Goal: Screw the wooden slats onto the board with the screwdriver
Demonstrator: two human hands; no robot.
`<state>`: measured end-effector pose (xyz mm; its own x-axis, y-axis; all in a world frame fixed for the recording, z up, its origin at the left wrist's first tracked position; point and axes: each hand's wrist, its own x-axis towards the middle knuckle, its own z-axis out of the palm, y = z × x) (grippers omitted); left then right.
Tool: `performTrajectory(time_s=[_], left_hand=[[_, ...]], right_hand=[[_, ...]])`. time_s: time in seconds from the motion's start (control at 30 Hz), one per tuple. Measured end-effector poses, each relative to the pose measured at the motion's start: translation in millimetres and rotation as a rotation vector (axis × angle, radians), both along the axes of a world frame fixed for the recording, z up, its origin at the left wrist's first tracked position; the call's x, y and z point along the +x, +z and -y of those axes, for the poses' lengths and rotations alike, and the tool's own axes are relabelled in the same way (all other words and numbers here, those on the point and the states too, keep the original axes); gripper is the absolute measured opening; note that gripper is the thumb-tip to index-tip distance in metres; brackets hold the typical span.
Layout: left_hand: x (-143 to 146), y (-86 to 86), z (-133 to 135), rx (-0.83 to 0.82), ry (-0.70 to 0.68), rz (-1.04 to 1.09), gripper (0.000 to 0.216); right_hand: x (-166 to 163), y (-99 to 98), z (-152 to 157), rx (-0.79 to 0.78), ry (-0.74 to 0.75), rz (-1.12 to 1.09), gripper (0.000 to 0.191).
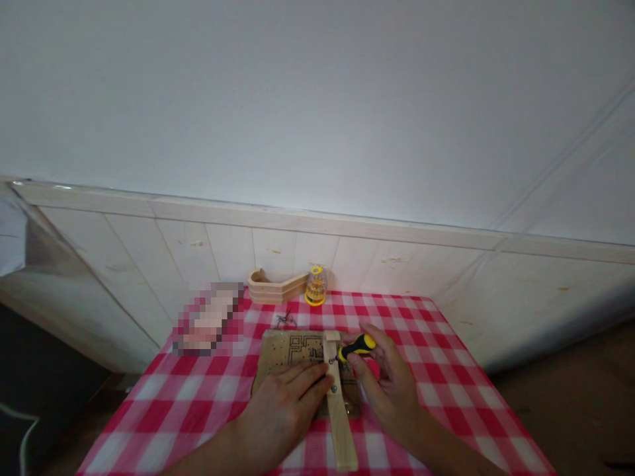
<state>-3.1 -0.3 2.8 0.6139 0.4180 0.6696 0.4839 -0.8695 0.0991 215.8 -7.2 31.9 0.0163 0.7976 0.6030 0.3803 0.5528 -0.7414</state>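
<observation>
My right hand (pixel 393 377) grips a small yellow and black screwdriver (pixel 358 346) between thumb and fingers. Its tip meets a screw (pixel 332 361) in a narrow wooden strip (pixel 341 423). Lower on the strip sits a second screw head (pixel 334 389). My left hand (pixel 288 404) lies with its fingers stretched out, their tips touching the strip's left side; its thumb is hidden. Beneath both hands is a brown board (pixel 275 347) with black line markings and small holes. The strip lies across the board and juts past its near edge.
A clear, yellow-based container of bits (pixel 316 285) stands by the wall, beside a curved wooden piece (pixel 272 289). Several loose screws (pixel 286 320) lie behind the board. A pixelated pink shape (pixel 211 320) is at the left. A red-and-white checked cloth (pixel 163 410) covers the table.
</observation>
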Motion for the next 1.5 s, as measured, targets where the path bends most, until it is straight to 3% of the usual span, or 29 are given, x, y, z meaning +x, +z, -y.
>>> performTrajectory(time_s=[0.3, 0.53, 1.0, 1.5], left_hand=[[-0.3, -4.0, -1.1, 0.000, -0.012, -0.011, 0.032], [2.0, -1.2, -0.3, 0.004, -0.008, 0.021, 0.032], [3.9, 2.4, -0.6, 0.006, -0.004, 0.043, 0.031], [3.3, 6.5, -0.2, -0.001, -0.014, 0.039, 0.030]], right_hand=[[-1.0, -3.6, -3.4, 0.124, -0.088, 0.010, 0.043], [0.7, 1.5, -6.6, 0.185, -0.036, 0.030, 0.037], [4.5, 5.3, 3.7, 0.143, 0.043, 0.029, 0.055], [9.3, 1.4, 14.2, 0.155, 0.107, 0.145, 0.052]])
